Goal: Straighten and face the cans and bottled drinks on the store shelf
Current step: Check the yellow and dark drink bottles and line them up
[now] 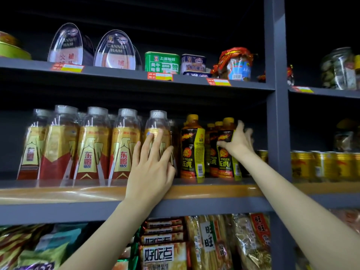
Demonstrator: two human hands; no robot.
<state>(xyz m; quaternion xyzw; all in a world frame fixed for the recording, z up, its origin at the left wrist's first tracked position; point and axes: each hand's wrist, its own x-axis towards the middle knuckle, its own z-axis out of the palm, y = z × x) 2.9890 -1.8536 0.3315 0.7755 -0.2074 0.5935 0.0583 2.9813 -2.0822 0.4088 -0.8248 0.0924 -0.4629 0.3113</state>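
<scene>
A row of gold-and-red drink bottles (pixel 91 147) with clear domed tops stands on the middle shelf (pixel 224 189). My left hand (pixel 152 164) lies with straight fingers against the rightmost of them (pixel 157 123). To the right stand black-and-yellow Tiger bottles (pixel 191 149) with yellow caps. My right hand (pixel 238 142) grips the rightmost front Tiger bottle (pixel 226 164) around its upper body, thumb on the label, fingers round its far side. More Tiger bottles stand behind, partly hidden.
A grey upright post (pixel 278 114) borders the bay just right of my right hand. Gold cans (pixel 319 166) fill the neighbouring bay. Tinned ham and meat (pixel 161 62) sit on the shelf above; snack packs (pixel 163 248) fill the shelf below.
</scene>
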